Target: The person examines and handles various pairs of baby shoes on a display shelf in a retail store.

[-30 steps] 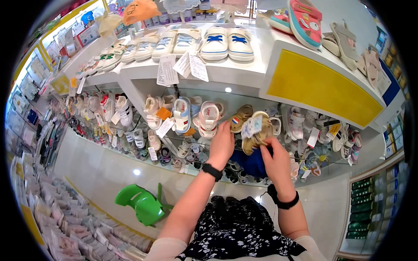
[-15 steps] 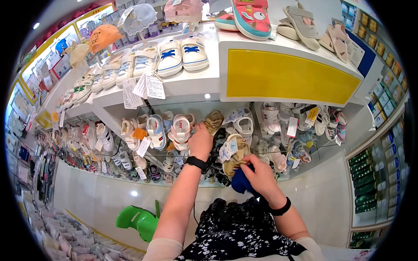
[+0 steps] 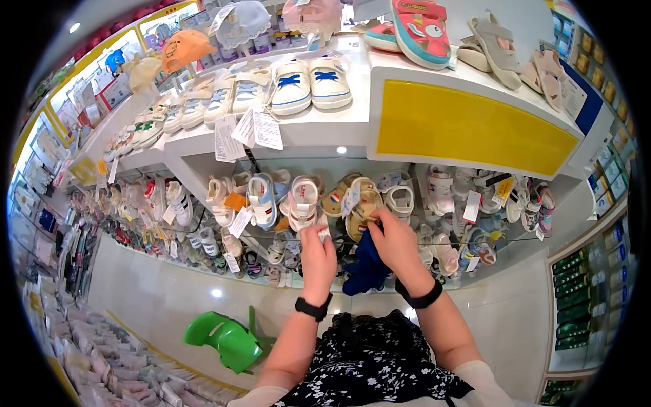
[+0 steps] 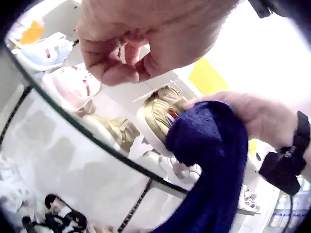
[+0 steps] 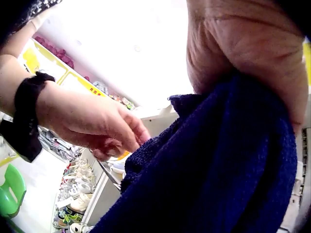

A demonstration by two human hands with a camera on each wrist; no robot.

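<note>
My right hand (image 3: 399, 245) grips a dark blue terry cloth (image 4: 206, 141), which hangs down below the fingers. Its fingertips are at a tan child's shoe (image 3: 368, 203) with a pale sole and a printed tag, at the shelf front. The matching tan shoe (image 4: 114, 131) rests on the glass shelf, just left of it. My left hand (image 3: 317, 263) is in front of the shelf, below a white and pink shoe (image 3: 302, 202). Its fingers are curled in toward the thumb, and the left wrist view shows nothing between them.
Small shoes line the glass shelf (image 4: 97, 143), with more on lower tiers. Above it, white sneakers (image 3: 312, 85) with hanging tags stand on a white counter beside a yellow panel (image 3: 475, 129). A green chair (image 3: 224, 339) is on the floor at left.
My right hand has raised the tan shoe and cloth toward the shelf, beside the other tan shoe. My left hand has drawn back from that other shoe, its fingers curling in.
</note>
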